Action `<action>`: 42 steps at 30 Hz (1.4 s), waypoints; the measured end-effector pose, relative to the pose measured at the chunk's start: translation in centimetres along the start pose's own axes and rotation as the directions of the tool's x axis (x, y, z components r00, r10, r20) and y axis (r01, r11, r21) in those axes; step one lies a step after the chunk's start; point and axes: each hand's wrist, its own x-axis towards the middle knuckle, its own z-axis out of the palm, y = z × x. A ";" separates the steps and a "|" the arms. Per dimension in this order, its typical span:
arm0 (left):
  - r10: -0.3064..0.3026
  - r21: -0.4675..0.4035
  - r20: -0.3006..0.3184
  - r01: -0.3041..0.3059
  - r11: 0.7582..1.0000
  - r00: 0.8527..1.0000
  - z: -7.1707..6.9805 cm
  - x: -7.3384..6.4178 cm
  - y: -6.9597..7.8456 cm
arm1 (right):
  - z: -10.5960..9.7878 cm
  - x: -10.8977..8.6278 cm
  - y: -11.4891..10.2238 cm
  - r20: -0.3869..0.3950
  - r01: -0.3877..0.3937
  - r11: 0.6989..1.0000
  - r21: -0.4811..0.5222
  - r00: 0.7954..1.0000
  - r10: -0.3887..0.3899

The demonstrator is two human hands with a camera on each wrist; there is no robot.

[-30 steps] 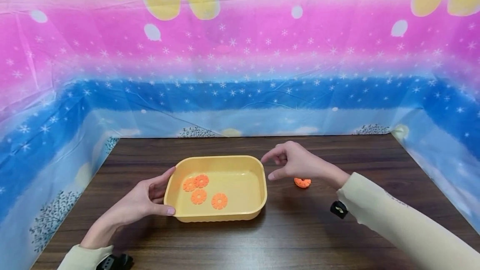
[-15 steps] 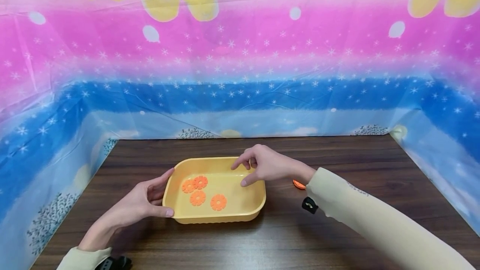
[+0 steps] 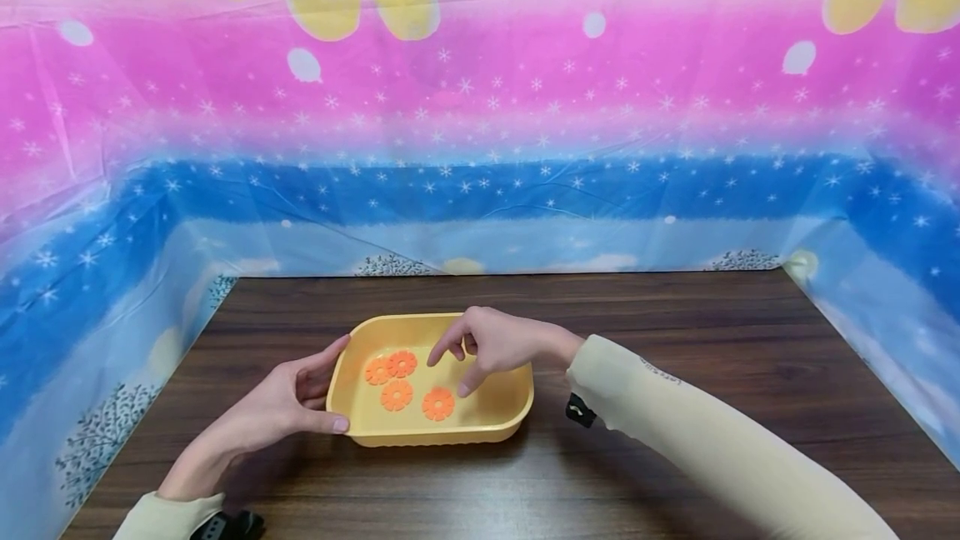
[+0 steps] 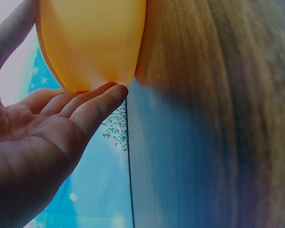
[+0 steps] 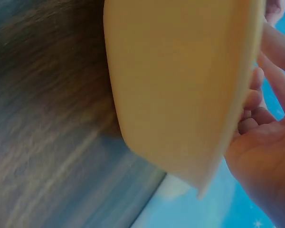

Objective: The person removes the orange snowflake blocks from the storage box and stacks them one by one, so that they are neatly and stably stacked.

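Note:
A yellow plastic tub [image 3: 427, 433] stands on the table with several orange notched building discs inside. Two of these discs overlap near its left end; another disc [image 3: 396, 395] lies just in front of them. My left hand [image 3: 288, 402] holds the tub's left end, thumb on the near corner and fingers along the end wall, as the left wrist view also shows. Over the tub's right half hovers my right hand [image 3: 495, 348], fingers bent loosely and apart from the thumb, holding nothing. Its thumb tip is beside the rightmost disc [image 3: 438, 404]; contact cannot be told.
The dark wooden table [image 3: 675, 307] reaches back to a patterned cloth [image 3: 480, 240] that walls it in on three sides. A black wrist strap [image 3: 580, 411] sits below the right sleeve [image 3: 675, 407]. The tub's outer wall [image 5: 175, 90] fills the middle of the right wrist view.
My right hand has moved left from beside the tub to above the discs. The orange piece seen on the table to the right is now hidden behind the sleeve. The left hand stays put.

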 end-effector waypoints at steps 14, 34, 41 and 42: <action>0.004 0.012 0.001 -0.004 1.000 1.000 -0.1 0.0 0.0 | 2.1 2.2 1.3 0.055 -0.052 0.999 0.004 0.997 0.052; 0.009 0.013 -0.003 -0.009 1.000 1.000 -0.2 0.0 -0.1 | 3.3 2.8 1.6 0.047 -0.121 0.993 0.002 0.992 0.120; -0.005 0.000 0.000 0.005 1.000 1.000 -0.2 0.0 -0.1 | 3.2 2.9 1.6 0.045 -0.120 0.993 -0.009 0.992 0.120; -0.004 0.000 0.001 0.004 1.000 1.000 -0.2 0.0 -0.1 | 3.1 2.9 1.6 0.045 -0.123 0.992 -0.009 0.991 0.123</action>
